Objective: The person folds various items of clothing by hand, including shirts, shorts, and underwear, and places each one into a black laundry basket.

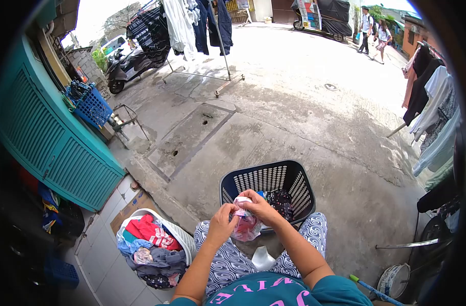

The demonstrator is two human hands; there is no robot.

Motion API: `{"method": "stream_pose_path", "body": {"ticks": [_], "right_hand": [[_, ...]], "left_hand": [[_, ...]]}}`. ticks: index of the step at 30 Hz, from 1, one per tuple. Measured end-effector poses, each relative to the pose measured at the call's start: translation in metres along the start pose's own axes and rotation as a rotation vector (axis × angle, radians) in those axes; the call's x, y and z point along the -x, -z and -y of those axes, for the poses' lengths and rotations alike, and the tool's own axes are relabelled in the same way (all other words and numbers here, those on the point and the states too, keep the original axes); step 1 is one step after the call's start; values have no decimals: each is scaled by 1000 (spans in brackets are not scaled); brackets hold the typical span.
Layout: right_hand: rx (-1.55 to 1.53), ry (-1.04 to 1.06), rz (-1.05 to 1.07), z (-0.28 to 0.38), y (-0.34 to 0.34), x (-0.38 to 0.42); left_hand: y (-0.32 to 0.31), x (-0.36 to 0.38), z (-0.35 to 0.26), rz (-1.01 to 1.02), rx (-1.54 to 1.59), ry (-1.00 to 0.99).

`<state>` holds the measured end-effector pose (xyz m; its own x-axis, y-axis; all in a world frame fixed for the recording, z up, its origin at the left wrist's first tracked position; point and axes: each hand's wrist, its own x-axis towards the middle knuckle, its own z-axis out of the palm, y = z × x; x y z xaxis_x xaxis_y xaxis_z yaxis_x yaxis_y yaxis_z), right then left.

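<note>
A small pink-and-white piece of clothing (247, 230) hangs bunched between my two hands, above my lap. My left hand (222, 223) pinches its left side near the top. With fingers curled, my right hand (258, 208) grips the upper right part. Just beyond them stands a dark laundry basket (300, 176) with slatted sides. Dark patterned clothes (280, 204) lie inside it, partly hidden by my right hand. To my left, a white basket (184, 229) is heaped with clothes, among them a red garment (151, 232) and a grey one (161, 262).
Clothes hang on a rack (228, 66) ahead and on a line (437, 97) at the right. A blue basket (92, 104) of hangers hangs by the teal louvred door (59, 137). A scooter (131, 69) stands beyond. Two people (373, 35) walk at the far right.
</note>
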<state>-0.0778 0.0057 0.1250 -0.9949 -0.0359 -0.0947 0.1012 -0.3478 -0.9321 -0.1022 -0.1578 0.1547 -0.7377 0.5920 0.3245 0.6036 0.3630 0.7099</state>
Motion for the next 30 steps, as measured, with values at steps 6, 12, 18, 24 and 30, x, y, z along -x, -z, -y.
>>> {"method": "stream_pose_path", "body": {"ticks": [6, 12, 18, 24, 30], "right_hand": [[649, 485, -470, -14, 2, 33], [935, 567, -594, -67, -11, 91], [1065, 356, -523, -107, -1, 100], [1110, 29, -520, -109, 15, 93], [989, -46, -591, -145, 41, 77]], "left_hand": [[-30, 17, 19, 146, 39, 489], [-75, 37, 48, 176, 605, 703], [-74, 37, 31, 299, 440, 550], [-73, 40, -7, 231, 762, 612], [-81, 56, -25, 293, 429, 433]]}}
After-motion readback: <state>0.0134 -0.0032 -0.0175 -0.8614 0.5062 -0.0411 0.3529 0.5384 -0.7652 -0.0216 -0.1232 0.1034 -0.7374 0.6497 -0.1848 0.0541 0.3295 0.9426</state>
